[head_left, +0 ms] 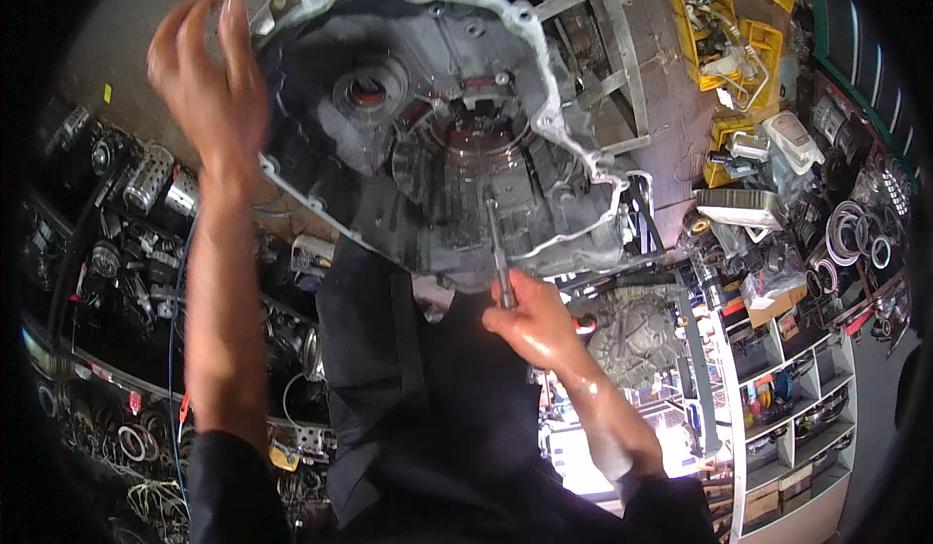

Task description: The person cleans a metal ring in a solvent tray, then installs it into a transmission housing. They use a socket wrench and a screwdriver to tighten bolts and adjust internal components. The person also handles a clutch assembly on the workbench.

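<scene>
A large grey metal gearbox housing (364, 209) stands in front of me with its hollow side toward me; its inside looks wet. My right hand (535, 320) is closed around a slim metal rod-shaped tool (499, 247), below the housing's lower rim. The rod points up into the cavity, toward a round opening with reddish edges (476, 136). I cannot make out whether its tip touches anything. At the housing's upper left rim, my left hand (212, 87) is raised with its fingers apart, holding nothing.
A metal frame (617, 82) is behind the housing at the right. Yellow bins (705, 34) with parts lie farther right. Shelves of metal parts (126, 262) line the left. Another casing (632, 335) sits beyond my right hand, near a white compartment shelf (797, 418).
</scene>
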Demonstrator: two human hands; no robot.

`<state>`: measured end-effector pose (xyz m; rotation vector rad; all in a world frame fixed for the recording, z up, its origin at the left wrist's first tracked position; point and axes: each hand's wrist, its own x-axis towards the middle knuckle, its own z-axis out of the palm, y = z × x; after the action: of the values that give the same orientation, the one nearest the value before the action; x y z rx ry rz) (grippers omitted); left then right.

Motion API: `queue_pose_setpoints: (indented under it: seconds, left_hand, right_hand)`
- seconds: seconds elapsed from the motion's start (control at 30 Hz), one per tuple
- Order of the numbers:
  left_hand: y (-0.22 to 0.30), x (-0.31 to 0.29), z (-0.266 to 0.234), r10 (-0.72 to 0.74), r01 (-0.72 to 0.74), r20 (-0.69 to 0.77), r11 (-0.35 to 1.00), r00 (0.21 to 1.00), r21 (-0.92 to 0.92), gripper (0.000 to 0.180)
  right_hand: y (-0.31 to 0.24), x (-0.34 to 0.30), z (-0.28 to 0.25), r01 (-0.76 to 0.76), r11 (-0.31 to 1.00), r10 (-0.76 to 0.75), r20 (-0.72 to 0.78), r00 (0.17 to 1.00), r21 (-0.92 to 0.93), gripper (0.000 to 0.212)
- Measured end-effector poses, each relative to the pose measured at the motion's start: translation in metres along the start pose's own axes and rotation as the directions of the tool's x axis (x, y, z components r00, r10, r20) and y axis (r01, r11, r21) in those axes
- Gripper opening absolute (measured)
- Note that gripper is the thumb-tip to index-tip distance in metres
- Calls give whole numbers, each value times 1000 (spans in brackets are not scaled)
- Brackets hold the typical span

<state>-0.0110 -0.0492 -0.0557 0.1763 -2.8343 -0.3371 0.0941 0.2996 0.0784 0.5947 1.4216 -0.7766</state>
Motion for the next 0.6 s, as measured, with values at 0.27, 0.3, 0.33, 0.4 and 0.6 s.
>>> queue_pose_setpoints:
  seconds: [0.27, 0.3, 0.33, 0.4, 0.6]
  left_hand:
    - [192, -154, 20, -220, 975, 950, -21, -221, 221, 41]
    - [206, -167, 29, -103, 854, 952, -476, -290, 209, 37]
    - [211, -177, 34, -53, 772, 960, -608, -276, 188, 34]
    - [212, -191, 40, -93, 848, 950, -483, -297, 217, 33]
    - [220, -201, 38, -97, 785, 960, -600, -262, 154, 32]
  right_hand:
    - [5, -11, 13, 115, 871, -170, -73, 983, -478, 29]
    - [6, -13, 12, 123, 862, -190, -87, 978, -492, 29]
    - [7, -13, 12, 111, 856, -191, -108, 976, -505, 28]
    - [9, -14, 9, 84, 861, -157, -105, 982, -502, 27]
    - [18, -17, 10, 94, 841, -178, -108, 978, -532, 24]
